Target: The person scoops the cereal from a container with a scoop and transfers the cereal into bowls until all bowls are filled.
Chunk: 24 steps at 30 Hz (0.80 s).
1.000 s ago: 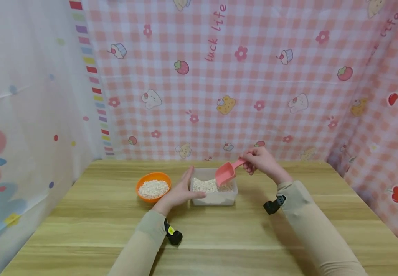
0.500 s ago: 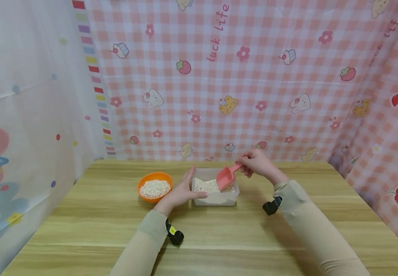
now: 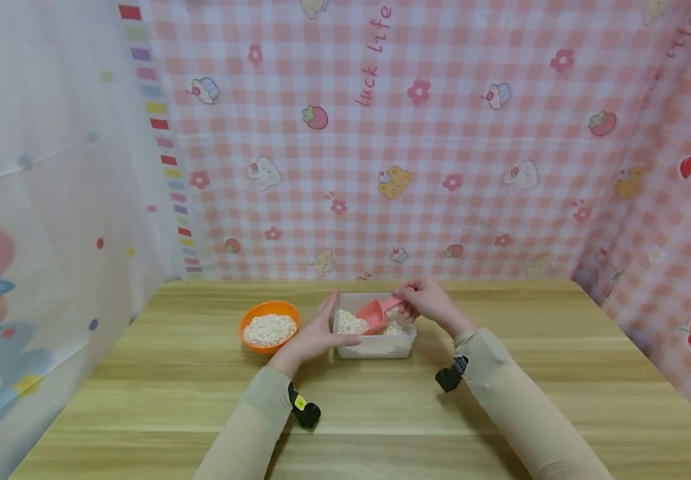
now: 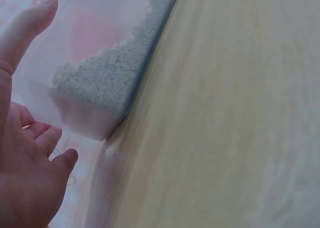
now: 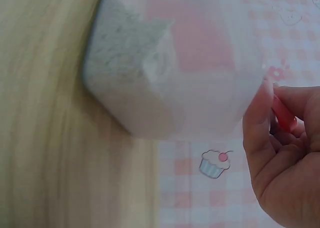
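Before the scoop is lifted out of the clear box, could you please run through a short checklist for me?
1. Right hand grips the pink scoop by its handle: ok.
2. Scoop mouth down in the grains: ok.
3. Left hand rests against the clear box, steadying it: ok.
4. Orange bowl upright beside the box, room left in it: ok.
5. Scoop full: cannot tell.

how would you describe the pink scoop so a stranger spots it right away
On the wooden table, find the clear plastic box of white grains beside the orange bowl. The pink scoop dips into that box, gripped by the right hand; nothing else there is pink or handled.
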Each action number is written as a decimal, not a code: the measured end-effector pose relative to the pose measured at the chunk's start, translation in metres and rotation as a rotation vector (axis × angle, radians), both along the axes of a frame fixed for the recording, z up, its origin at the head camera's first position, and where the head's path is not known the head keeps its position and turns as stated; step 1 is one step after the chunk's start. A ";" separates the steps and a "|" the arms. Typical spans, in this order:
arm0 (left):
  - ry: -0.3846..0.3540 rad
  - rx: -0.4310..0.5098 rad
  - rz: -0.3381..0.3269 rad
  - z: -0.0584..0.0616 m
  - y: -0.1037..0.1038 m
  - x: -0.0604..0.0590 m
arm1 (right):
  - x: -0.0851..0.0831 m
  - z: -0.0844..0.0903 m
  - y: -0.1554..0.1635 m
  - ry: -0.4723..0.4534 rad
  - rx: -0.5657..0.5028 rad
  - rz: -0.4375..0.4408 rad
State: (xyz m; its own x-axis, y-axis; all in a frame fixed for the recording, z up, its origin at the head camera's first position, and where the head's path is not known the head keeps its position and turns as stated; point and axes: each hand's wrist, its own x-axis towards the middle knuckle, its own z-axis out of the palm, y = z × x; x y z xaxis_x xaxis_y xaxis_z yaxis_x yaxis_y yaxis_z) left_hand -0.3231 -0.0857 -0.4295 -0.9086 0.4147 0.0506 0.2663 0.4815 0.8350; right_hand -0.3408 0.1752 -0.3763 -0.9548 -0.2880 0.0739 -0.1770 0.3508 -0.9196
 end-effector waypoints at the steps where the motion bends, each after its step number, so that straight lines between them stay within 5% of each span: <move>1: -0.001 0.000 0.003 0.000 0.000 0.000 | -0.001 0.001 -0.001 0.000 0.005 0.007; 24: -0.012 -0.005 0.005 0.001 0.001 0.000 | 0.008 0.001 -0.022 -0.089 -0.041 -0.020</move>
